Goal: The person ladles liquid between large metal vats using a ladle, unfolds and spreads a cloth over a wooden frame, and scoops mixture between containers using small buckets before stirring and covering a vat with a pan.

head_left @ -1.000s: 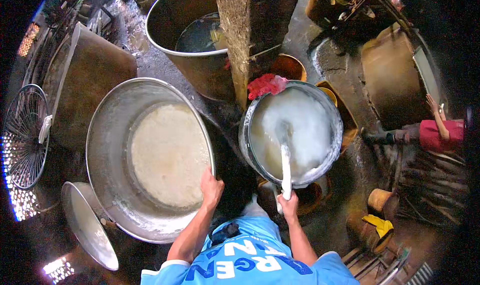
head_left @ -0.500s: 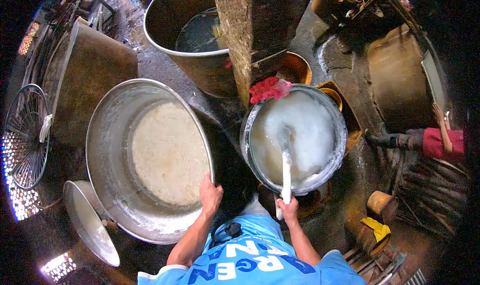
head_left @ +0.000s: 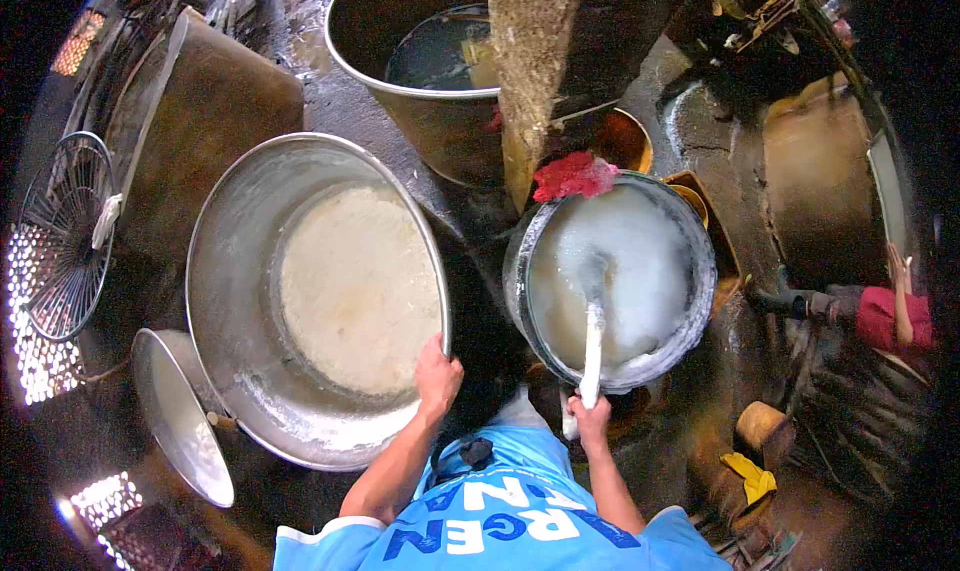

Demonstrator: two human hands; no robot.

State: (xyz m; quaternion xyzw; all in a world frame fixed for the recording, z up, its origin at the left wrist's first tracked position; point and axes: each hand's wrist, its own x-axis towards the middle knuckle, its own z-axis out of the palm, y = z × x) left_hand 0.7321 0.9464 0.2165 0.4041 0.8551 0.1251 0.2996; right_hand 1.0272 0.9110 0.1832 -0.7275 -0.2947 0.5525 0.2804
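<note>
My left hand (head_left: 438,376) is closed round the right rim of a large metal pot (head_left: 228,271), which tilts toward me and has a pale, whitish layer over its bottom. My right hand (head_left: 590,418) grips a pale, white-coated stick (head_left: 593,346). The stick's far end goes into cloudy, steaming liquid in a round pot (head_left: 706,301), so its tip is hidden. A crumpled pinkish-red cloth (head_left: 575,177) lies on that pot's far rim.
A deep metal vat (head_left: 430,121) with dark liquid stands behind, beside a rough post (head_left: 525,101). At left are a shallow metal basin (head_left: 180,421) and a wire fan guard (head_left: 68,236). A yellow cloth (head_left: 750,477) lies at lower right. Another person (head_left: 890,316) is at far right.
The whole view has shifted, so the pots sit farther right in the picture. Both hands keep their grips, on the rim and on the stick.
</note>
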